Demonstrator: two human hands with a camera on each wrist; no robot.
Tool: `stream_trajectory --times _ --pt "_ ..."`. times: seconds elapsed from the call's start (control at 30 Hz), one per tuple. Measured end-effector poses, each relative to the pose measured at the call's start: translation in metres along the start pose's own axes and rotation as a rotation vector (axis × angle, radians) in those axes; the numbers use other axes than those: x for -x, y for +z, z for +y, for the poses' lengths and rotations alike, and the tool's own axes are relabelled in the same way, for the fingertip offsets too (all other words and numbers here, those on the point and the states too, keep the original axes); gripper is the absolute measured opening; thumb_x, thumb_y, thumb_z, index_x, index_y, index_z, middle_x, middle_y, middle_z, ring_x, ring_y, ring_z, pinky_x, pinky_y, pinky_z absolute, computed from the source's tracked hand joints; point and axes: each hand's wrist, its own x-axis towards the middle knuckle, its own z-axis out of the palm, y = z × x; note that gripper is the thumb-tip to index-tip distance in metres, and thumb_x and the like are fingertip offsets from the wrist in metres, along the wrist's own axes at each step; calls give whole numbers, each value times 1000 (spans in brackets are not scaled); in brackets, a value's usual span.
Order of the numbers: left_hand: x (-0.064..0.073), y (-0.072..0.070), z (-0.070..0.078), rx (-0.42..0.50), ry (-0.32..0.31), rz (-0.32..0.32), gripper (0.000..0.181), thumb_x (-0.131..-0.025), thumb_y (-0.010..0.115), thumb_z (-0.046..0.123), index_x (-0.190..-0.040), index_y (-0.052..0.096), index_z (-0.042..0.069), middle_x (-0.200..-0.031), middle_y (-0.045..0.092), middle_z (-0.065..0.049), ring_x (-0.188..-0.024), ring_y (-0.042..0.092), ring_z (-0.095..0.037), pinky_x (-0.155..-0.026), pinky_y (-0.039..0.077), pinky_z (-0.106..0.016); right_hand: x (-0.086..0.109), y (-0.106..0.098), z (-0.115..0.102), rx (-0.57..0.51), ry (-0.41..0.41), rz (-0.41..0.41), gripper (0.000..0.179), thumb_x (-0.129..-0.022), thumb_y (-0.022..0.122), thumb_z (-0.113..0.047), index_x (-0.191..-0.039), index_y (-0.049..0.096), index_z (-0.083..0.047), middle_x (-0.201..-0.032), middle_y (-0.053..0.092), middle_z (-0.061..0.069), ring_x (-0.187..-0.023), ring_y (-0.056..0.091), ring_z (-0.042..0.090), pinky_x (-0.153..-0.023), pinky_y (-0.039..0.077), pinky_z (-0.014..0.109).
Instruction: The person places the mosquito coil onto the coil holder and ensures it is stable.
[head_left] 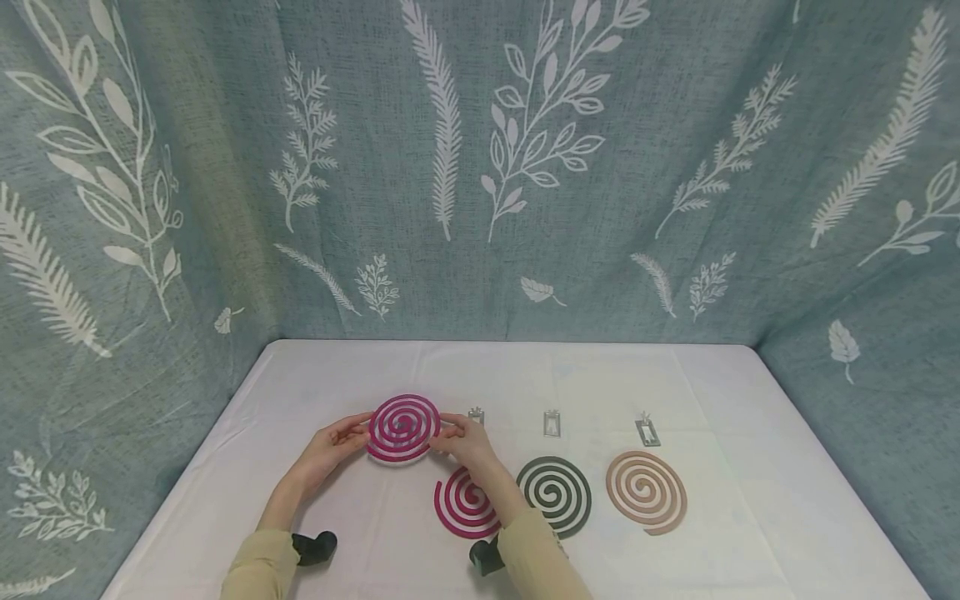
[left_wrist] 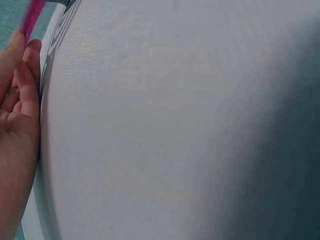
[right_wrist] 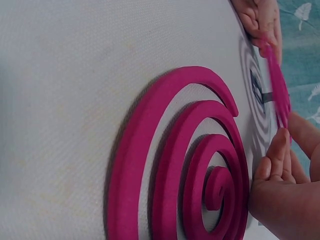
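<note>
Both hands hold a magenta mosquito coil [head_left: 403,397] by its opposite edges, raised above the white table and casting a spiral shadow on it. The left hand [head_left: 328,454] pinches its left edge between thumb and fingers, while the right hand [head_left: 467,442] pinches the right edge. In the right wrist view, a grey metal piece [right_wrist: 269,96] shows at the middle of the held coil. A second magenta coil [right_wrist: 122,200] lies flat under the right forearm, partly hidden by it in the head view.
A dark green coil [head_left: 585,500] and a tan coil [head_left: 611,485] lie to the right. Behind them are small metal coil stands, one in the middle [head_left: 545,423] and one at right [head_left: 648,432]; another stand [head_left: 480,414] is beside the right hand. Patterned curtains [head_left: 480,275] surround the table.
</note>
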Motion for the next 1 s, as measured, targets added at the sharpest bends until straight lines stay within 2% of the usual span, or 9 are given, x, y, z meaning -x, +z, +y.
stream_trajectory --times 0.4,0.7,1.0 --pt "0 1 0 7 -13 23 57 -92 61 29 -139 43 2 -115 59 -8 -94 54 4 -84 45 -9 0 2 0 17 9 23 49 -83 70 -8 -129 56 -3 -72 56 -6 -67 51 9 -70 44 23" --pt "2 3 1 0 -13 27 57 -93 60 30 -140 43 3 -121 58 -13 -95 53 6 -85 43 -7 -1 2 1 31 16 26 49 -82 70 -9 -128 56 -4 -73 57 -5 -68 51 8 -68 42 21" --pt "3 3 4 12 -13 32 55 -93 60 26 -139 43 0 -115 59 -8 -93 53 7 -84 44 -7 1 1 0 35 4 23 49 -82 71 -9 -128 56 -3 -74 56 -5 -67 51 8 -69 43 23"
